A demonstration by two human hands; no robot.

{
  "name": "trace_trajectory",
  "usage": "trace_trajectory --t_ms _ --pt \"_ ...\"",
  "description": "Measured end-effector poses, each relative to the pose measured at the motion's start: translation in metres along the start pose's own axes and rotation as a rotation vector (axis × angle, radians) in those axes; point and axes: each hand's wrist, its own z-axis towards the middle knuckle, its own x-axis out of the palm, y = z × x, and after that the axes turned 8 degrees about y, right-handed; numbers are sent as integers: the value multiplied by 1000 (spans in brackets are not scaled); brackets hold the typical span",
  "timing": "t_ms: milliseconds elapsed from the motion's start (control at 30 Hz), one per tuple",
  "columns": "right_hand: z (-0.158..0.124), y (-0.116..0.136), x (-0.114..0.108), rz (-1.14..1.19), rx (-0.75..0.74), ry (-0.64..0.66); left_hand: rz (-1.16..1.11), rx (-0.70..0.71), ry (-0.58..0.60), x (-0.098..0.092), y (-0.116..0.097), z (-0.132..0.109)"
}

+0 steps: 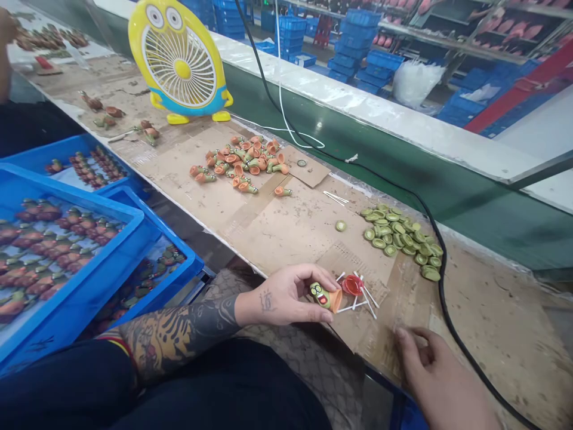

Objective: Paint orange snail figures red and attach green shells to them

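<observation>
i had the googly-eyed toy figure (325, 297) clamped between the thumb and fingers of the left hand (286, 295), just short of the red cap (352, 285) at 3 o'clock, while the empty right hand (436, 379) sat at 4 o'clock, fingers curled and apart. a slack pinch could have dropped the figure and scattered the white sticks (364, 295). the cardboard-covered bench (277, 233) held green discs (400, 239) at 2 o'clock and orange cones (239, 162) at 11, with blue crates (67, 263) at 9.

Toy piece (321, 297) seen as glossy moulded plastic, cardboard sheet (286, 239) matt and rough, blue crate (76, 280) smooth plastic
</observation>
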Motion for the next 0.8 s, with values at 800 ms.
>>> trace_trajectory --t_ms 800 --pt "-67 97 -20 259 -886 -268 403 261 122 8 -15 0"
